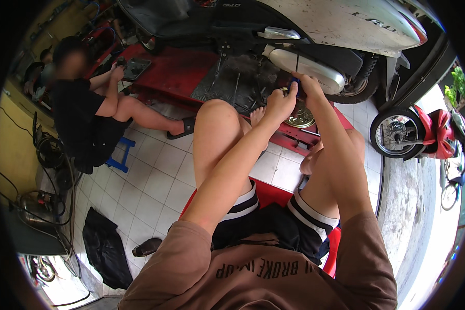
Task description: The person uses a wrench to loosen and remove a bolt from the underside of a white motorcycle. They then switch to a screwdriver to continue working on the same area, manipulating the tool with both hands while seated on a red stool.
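Note:
My hands meet in front of a motor scooter's silver side cover (307, 67). Between them is a screwdriver (294, 81) with a blue handle, its thin dark shaft pointing up and away from me. My right hand (310, 87) is closed around the handle from the right. My left hand (282, 105) is also closed, its thumb raised against the handle; its fingers hide whatever else may be in them. Just below both hands, a shiny gold-coloured round dish (300, 120) sits on the red platform (289, 140), partly covered by my right forearm.
The scooter's rear wheel (354, 93) stands beyond my right hand. At left, a person in black (77, 103) sits on a blue stool (121, 155), holding something small near a tray (135, 68). Black cloth (106, 248) lies on the tiles. A red motorcycle (434, 132) is parked at right.

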Tool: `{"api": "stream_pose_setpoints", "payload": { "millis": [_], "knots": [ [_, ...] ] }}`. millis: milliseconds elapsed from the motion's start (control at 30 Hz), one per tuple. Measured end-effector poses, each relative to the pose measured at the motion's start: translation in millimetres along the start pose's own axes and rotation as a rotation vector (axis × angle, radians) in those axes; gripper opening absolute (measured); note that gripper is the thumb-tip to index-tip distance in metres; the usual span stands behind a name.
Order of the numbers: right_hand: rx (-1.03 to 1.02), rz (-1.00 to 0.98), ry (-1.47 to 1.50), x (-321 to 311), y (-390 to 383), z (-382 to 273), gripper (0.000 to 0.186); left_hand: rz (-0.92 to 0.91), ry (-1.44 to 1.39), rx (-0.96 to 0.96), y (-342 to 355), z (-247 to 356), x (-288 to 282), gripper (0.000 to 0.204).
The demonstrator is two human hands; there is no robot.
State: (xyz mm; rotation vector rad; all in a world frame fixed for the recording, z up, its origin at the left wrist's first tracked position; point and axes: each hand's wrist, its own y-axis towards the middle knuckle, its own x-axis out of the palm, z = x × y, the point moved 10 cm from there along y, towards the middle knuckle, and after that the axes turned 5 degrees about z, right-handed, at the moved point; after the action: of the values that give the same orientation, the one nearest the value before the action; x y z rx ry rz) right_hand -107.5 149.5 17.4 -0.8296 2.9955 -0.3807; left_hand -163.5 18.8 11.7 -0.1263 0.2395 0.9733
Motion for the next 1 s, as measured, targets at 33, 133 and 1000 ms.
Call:
{"api": "stream_pose_setpoints", "payload": {
  "millis": [33, 133, 1000],
  "knots": [
    [0.006, -0.037, -0.026, 6, 2, 2, 0.036, -0.072, -0.157, -0.098, 1, -15, 6, 0.055],
    [0.02, -0.079, -0.062, -5, 14, 7, 0.046, -0.303, -0.483, -0.349, -29, -4, 29, 0.059],
    [0.036, -0.161, -0.226, 2, 0, 5, 0.017, 0.134, 0.251, 0.282, -24, 38, -12, 0.043]
  ]
}}
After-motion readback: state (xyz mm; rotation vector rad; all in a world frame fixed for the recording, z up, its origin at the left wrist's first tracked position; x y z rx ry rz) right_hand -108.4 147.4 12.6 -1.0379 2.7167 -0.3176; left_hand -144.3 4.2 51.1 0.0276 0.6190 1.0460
